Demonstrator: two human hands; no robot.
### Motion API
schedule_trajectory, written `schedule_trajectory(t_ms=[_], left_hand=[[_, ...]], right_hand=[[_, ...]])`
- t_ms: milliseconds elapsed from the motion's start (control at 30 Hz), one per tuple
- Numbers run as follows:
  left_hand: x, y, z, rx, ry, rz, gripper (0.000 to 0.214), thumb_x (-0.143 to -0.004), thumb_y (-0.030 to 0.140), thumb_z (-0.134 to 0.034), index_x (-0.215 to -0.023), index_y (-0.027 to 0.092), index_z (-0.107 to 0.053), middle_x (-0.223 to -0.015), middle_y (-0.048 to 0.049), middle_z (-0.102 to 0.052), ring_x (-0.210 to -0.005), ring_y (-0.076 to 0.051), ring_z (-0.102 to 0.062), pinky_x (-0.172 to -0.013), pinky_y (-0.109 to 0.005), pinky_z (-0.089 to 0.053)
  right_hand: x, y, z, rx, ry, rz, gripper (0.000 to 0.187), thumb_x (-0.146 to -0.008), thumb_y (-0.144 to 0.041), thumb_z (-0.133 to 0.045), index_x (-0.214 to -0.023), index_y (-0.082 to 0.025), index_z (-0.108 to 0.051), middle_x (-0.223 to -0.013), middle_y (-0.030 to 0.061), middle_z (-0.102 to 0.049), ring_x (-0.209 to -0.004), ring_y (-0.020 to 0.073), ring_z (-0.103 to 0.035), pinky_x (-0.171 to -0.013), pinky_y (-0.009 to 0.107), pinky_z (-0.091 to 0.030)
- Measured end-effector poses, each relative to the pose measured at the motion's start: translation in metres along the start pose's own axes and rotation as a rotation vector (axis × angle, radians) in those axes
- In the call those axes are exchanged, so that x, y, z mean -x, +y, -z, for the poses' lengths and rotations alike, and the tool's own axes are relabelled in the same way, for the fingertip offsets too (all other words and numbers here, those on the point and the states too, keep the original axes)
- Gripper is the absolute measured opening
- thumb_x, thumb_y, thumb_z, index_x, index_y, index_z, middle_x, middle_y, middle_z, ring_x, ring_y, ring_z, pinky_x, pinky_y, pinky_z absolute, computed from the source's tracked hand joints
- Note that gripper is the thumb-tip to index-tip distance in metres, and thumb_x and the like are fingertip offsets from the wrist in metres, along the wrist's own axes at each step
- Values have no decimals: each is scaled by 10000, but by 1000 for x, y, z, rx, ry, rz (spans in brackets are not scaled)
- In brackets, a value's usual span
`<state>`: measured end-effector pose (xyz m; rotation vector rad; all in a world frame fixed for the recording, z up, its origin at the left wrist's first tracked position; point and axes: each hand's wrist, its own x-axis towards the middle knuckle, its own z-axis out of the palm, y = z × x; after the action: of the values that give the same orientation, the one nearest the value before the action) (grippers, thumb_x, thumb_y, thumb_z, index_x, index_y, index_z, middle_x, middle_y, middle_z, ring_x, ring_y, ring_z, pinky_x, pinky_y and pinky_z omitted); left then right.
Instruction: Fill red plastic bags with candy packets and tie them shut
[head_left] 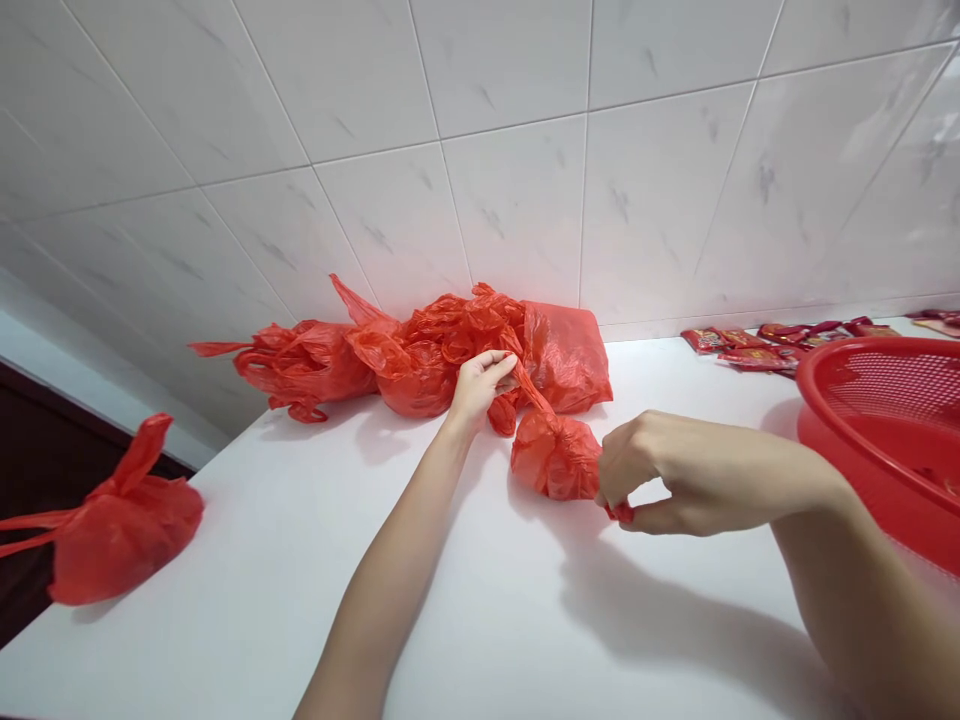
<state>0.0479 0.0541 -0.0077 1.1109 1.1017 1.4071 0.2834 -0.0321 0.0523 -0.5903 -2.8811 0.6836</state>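
A small, filled red plastic bag (553, 458) rests on the white table, with a twisted handle stretching up and left from it. That handle is pinched between the thumb and fingers of my left hand (481, 388), close to a row of other red bags. On the bag's right side, my right hand (667, 470) is closed in a pinch on a bit of red plastic that looks like part of the same bag. What the bag contains cannot be made out through the plastic.
Several filled red plastic bags (416, 375) stand against the tiled wall (517, 200). Another tied red bag (124, 535) sits at the table's left edge. On the right are a red plastic basket (832, 400) and several small red packets (757, 358) along the wall.
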Motion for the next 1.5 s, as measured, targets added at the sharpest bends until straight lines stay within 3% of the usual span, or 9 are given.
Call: schedule_trajectory(t_ms=[133, 233, 433, 600, 867, 967, 1133, 1367, 1500], left_hand=[[2, 4, -2, 3, 9, -40, 386, -552, 422, -889, -739, 173, -663, -686, 33, -634, -629, -101, -571, -688, -249, -489], [8, 12, -5, 7, -35, -100, 369, -609, 434, -874, -782, 177, -674, -696, 39, -627, -630, -94, -568, -666, -231, -483], [38, 33, -18, -32, -314, -199, 310, -732, 447, -824, -826, 176, -708, -784, -5, -681, -724, -131, -628, -705, -252, -520], [57, 42, -29, -72, -397, -238, 226, -774, 388, -805, -860, 190, -738, -821, -18, -707, -780, -159, -659, -714, -265, -533], [61, 45, -30, -62, -413, -248, 246, -775, 416, -807, -855, 185, -776, -827, -38, -744, -812, -185, -699, -754, -293, -563], [64, 46, -30, -117, -433, -216, 258, -722, 388, -853, -855, 180, -781, -843, -53, -755, -789, -198, -703, -704, -297, -557], [66, 50, -28, -179, -428, -218, 169, -798, 348, -779, -781, 179, -777, -752, -41, -723, -731, -182, -674, -665, -286, -529], [62, 49, -23, -173, -301, -286, 195, -824, 372, -748, -792, 180, -737, -788, -20, -677, -767, -157, -612, -734, -266, -499], [59, 48, -24, -123, -287, -264, 222, -820, 387, -748, -771, 175, -705, -772, -11, -651, -749, -146, -597, -738, -262, -494]], right_hand=[[-1, 3, 6, -229, 52, 2, 163, -890, -174, -595, -755, -165, -686, -716, 11, -667, -611, 117, -544, -591, 250, -415], [-5, 5, 9, -343, 288, -53, 237, -930, -327, -624, -764, -168, -684, -673, 3, -637, -605, 125, -545, -567, 256, -425], [-17, 8, 3, -574, 650, -190, 361, -844, -511, -740, -731, -174, -674, -667, 24, -621, -650, 166, -595, -602, 304, -529], [-25, 11, -2, -586, 723, -187, 350, -818, -456, -779, -671, -167, -647, -612, -8, -584, -593, 134, -574, -584, 274, -508], [-30, 11, -9, -492, 825, -249, 392, -792, -491, -789, -651, -155, -646, -602, -1, -597, -548, 120, -534, -520, 256, -438], [-32, 11, -9, -494, 841, -260, 421, -787, -512, -784, -622, -160, -622, -571, -11, -566, -535, 116, -523, -514, 254, -440], [-30, 13, -7, -523, 793, -250, 415, -756, -522, -803, -651, -170, -612, -607, -4, -598, -565, 129, -547, -538, 267, -456], [-25, 25, -5, -345, 449, -299, 252, -760, -354, -792, -851, -185, -629, -802, 1, -635, -680, 147, -562, -589, 272, -430], [-32, 29, -12, -239, 307, -332, 150, -795, -185, -634, -693, -194, -524, -668, -40, -515, -605, 120, -454, -538, 260, -329]])
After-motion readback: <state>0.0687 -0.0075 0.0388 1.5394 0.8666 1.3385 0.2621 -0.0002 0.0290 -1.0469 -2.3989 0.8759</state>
